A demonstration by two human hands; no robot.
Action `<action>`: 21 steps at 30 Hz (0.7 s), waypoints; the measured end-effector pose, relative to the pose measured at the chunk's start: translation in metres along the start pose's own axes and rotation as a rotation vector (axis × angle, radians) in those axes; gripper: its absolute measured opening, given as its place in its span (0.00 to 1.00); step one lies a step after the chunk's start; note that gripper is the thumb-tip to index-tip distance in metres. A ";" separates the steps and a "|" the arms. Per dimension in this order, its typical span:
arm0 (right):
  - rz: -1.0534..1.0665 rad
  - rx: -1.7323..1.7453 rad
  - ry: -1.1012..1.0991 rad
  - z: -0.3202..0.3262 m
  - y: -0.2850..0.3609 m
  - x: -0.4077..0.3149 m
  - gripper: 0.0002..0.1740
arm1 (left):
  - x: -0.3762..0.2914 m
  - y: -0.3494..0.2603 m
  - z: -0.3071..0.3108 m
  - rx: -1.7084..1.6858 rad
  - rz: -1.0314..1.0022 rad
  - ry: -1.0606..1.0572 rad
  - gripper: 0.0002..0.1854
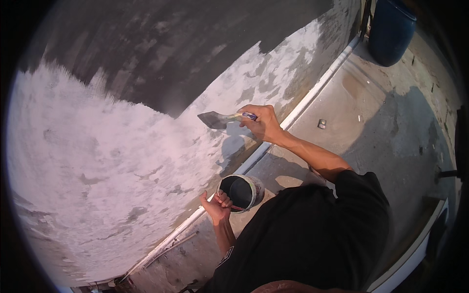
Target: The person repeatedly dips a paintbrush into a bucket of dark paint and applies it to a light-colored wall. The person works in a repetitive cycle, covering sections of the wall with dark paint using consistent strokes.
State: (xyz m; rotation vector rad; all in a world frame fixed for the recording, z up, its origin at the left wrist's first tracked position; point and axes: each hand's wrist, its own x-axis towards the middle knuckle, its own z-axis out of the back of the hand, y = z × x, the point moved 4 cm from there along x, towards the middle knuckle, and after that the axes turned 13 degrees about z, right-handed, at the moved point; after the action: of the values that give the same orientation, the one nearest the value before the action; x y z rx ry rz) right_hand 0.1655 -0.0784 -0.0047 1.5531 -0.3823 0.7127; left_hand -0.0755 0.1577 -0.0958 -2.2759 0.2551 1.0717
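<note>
My right hand (262, 122) grips the handle of a wide paintbrush (214, 120); its dark bristles point left, over the wall near where dark paint meets the pale surface. My left hand (218, 207) is closed on the wire handle of a paint bucket (259, 190), with the thumb sticking out. Dark grey paint (240, 192) lies inside the bucket. The wall (91, 146) is patchy white below, and a coat of dark grey paint (157, 55) covers its upper part. Whether the bristles touch the wall I cannot tell.
A white pipe (293, 113) runs along the wall's foot. At the upper right a blue plastic barrel (392, 33) stands on the concrete floor (329, 99). A small box (322, 123) lies on the floor. Thin sticks (172, 247) lie by the pipe at the lower left.
</note>
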 end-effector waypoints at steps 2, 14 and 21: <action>-0.189 0.002 0.180 0.000 0.016 -0.012 0.10 | -0.003 0.000 -0.002 -0.003 0.002 0.010 0.29; -0.001 -0.219 0.757 -0.075 0.036 -0.078 0.11 | -0.018 -0.008 -0.053 0.110 -0.083 0.184 0.29; 0.114 -0.324 0.896 -0.100 0.010 -0.097 0.09 | -0.019 -0.007 -0.074 0.134 -0.065 0.233 0.29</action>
State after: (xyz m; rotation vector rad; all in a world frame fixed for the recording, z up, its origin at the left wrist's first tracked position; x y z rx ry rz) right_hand 0.0654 0.0019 -0.0609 0.7937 0.0908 1.2765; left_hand -0.0385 0.1180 -0.0421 -2.2706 0.3337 0.7335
